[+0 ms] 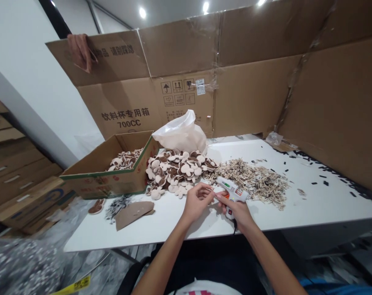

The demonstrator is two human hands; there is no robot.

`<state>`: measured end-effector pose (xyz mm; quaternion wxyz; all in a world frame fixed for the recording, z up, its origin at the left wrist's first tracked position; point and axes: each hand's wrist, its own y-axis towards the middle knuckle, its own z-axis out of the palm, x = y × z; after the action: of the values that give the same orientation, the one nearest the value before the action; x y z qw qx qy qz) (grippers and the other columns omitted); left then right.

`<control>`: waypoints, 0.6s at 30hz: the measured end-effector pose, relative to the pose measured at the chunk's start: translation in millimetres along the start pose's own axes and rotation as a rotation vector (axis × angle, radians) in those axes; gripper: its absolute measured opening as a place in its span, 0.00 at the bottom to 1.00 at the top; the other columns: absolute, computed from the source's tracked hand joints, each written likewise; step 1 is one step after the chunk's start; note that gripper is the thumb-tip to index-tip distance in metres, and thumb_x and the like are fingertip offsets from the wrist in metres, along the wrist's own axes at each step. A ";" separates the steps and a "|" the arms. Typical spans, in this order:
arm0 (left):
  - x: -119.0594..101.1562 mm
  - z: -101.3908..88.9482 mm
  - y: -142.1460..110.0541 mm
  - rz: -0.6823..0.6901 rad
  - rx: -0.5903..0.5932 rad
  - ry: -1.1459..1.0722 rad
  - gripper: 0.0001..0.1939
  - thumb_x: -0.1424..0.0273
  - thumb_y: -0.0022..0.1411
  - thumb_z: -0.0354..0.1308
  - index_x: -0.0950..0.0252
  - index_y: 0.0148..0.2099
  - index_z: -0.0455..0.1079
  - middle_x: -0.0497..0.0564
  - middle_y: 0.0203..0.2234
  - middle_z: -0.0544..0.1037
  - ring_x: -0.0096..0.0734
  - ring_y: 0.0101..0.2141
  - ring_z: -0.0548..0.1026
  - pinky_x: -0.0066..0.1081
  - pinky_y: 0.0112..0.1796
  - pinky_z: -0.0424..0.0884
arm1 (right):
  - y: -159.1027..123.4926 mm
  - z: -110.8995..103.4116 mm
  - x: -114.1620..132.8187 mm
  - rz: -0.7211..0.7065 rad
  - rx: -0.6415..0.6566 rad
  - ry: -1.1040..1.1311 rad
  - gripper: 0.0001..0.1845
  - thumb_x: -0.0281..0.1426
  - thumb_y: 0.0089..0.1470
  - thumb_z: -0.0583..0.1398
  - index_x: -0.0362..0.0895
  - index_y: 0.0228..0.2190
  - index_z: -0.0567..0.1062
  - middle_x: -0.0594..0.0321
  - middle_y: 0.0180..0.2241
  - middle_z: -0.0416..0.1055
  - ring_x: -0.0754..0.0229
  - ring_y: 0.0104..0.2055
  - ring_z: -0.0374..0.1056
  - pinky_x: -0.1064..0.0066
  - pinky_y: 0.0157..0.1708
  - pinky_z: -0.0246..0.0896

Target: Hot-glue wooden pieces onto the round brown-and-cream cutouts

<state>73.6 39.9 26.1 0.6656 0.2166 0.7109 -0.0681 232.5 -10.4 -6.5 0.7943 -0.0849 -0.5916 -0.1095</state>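
Observation:
My right hand (238, 209) is wrapped round a white glue gun (233, 190), its nozzle pointing left toward my left hand (197, 200). The fingers of my left hand are pinched together just in front of the nozzle, on a small piece that I cannot make out. Both hands hover over the front of the white table (311, 207). Just beyond them lies a heap of beige and brown mushroom-shaped pieces (176, 169), and to its right a heap of thin pale slivers (253, 178).
An open cardboard box (102, 180) holding more mushroom pieces sits at the left, a white plastic bag (182, 133) behind the heap. Tall cardboard sheets (250, 86) wall the table's back and right. Cardboard scraps (132, 212) and small black bits (324, 176) lie about. Another person's hand (79, 51) grips the cardboard's top left.

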 end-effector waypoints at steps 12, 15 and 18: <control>-11.7 -17.0 6.6 0.063 0.063 0.225 0.13 0.59 0.63 0.64 0.65 0.38 0.76 0.52 0.31 0.81 0.33 0.31 0.78 0.28 0.31 0.72 | -0.2 -1.6 -3.3 -0.011 0.007 -0.028 0.20 0.46 0.48 0.73 0.43 0.30 0.78 0.65 0.21 0.73 0.66 0.18 0.62 0.74 0.19 0.53; -8.8 -21.1 8.9 0.069 0.081 0.218 0.13 0.60 0.63 0.64 0.65 0.38 0.76 0.52 0.31 0.80 0.32 0.31 0.77 0.28 0.32 0.72 | 0.4 -1.4 -4.1 -0.011 0.012 -0.029 0.21 0.47 0.48 0.73 0.43 0.30 0.78 0.65 0.21 0.73 0.65 0.18 0.62 0.73 0.19 0.54; -6.0 -23.9 12.3 0.059 0.107 0.174 0.12 0.61 0.62 0.65 0.65 0.40 0.76 0.52 0.30 0.79 0.31 0.31 0.76 0.27 0.31 0.71 | 0.8 -0.2 -4.3 -0.007 0.022 -0.036 0.21 0.47 0.47 0.73 0.44 0.29 0.77 0.65 0.20 0.73 0.64 0.18 0.62 0.73 0.20 0.56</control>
<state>56.7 58.9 36.8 0.5904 0.2779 0.7547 -0.0674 231.7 -9.3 -10.7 0.7840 -0.0760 -0.6072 -0.1045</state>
